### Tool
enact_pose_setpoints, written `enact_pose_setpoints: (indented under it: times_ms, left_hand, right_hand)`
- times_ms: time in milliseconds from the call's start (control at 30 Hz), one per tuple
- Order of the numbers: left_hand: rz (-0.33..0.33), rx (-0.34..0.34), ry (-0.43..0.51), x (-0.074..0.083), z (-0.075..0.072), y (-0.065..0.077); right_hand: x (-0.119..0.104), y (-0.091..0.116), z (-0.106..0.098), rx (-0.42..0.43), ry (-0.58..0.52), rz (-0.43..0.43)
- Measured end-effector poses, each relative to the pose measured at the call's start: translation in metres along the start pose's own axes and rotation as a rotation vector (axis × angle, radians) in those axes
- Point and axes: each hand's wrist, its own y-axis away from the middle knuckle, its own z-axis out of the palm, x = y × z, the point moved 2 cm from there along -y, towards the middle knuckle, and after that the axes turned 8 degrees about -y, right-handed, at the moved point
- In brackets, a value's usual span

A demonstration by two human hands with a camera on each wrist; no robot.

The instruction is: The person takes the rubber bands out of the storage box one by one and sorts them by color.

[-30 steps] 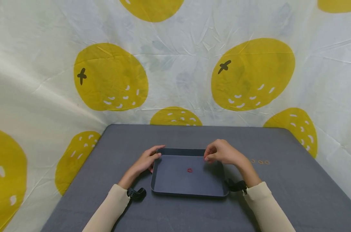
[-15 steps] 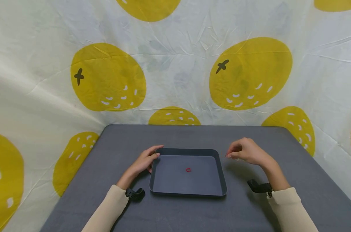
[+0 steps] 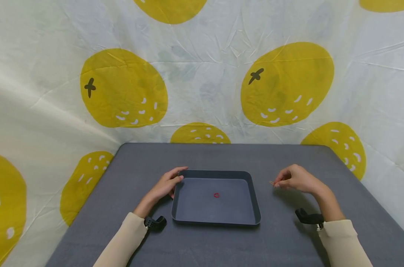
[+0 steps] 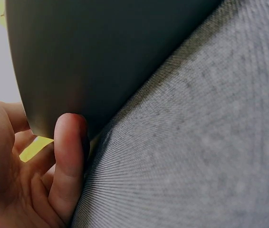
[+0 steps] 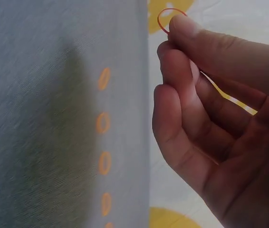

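Note:
A dark grey tray (image 3: 218,215) lies on the table, with a small red rubber band (image 3: 216,195) on its floor. My left hand (image 3: 164,186) grips the tray's far left corner, thumb over the rim; in the left wrist view a finger (image 4: 69,152) presses the outer wall. Right of the tray, my right hand (image 3: 298,178) pinches a thin red rubber band (image 5: 159,21) between thumb and index finger, above the table. Several orange rubber bands (image 5: 103,122) lie in a row under it; in the head view one orange band (image 3: 271,183) shows beside the fingertips and the hand hides others.
A grey cloth covers the table (image 3: 218,244). Behind it hangs a white curtain (image 3: 205,85) with yellow fruit prints. Each wrist wears a black camera band, the left one (image 3: 155,223) close to the tray's left side.
My right hand has moved right from over the tray's far right corner to above the orange bands, still pinching the red band. My left hand has stayed on the tray.

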Motion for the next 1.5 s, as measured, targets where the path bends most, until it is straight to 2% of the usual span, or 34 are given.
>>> enact_pose_setpoints:
  times_ms: [233,567,1200,1500]
  left_hand:
    - [0.016,-0.004,0.001,-0.002,0.0,0.001]
    - [0.017,-0.011,-0.001,-0.004,0.0,0.001]
    - [0.038,-0.005,-0.006,-0.004,0.001,0.0]
    - [0.034,-0.012,0.008,-0.005,0.0,-0.002]
  right_hand:
    - [0.021,-0.002,0.008,-0.076,-0.058,0.029]
    - [0.028,-0.004,0.018,-0.115,-0.092,0.026]
    - [0.032,-0.007,0.022,-0.047,0.033,0.055]
    - [0.031,-0.007,0.019,-0.015,0.019,0.071]
